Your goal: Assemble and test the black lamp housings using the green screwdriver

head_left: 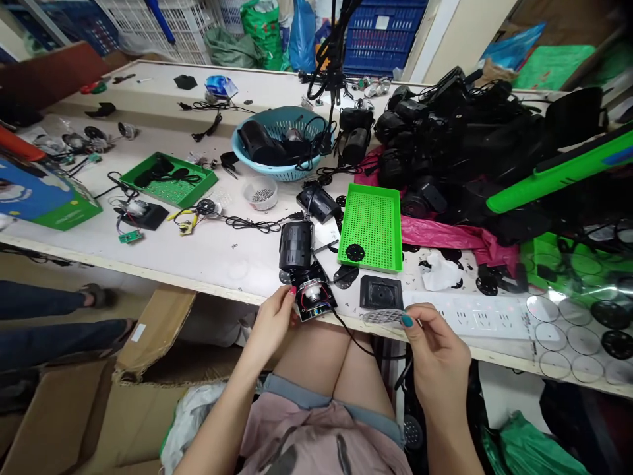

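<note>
Firstly, one black motor assembly with wires (pixel 312 293), held at the bench's (pixel 237 267) near edge; its left side is pinched by the left hand (pixel 273 321), thumb and fingers nearly closed, some fingertips hidden. One perforated disc (pixel 382 317), gripped by its rim between the closed thumb and fingers of the right hand (pixel 436 343), just before a black square block (pixel 380 292). Beyond the assembly, one ribbed cylindrical housing (pixel 297 244) and, rightward, one green perforated tray (pixel 370 221) are seen.
</note>
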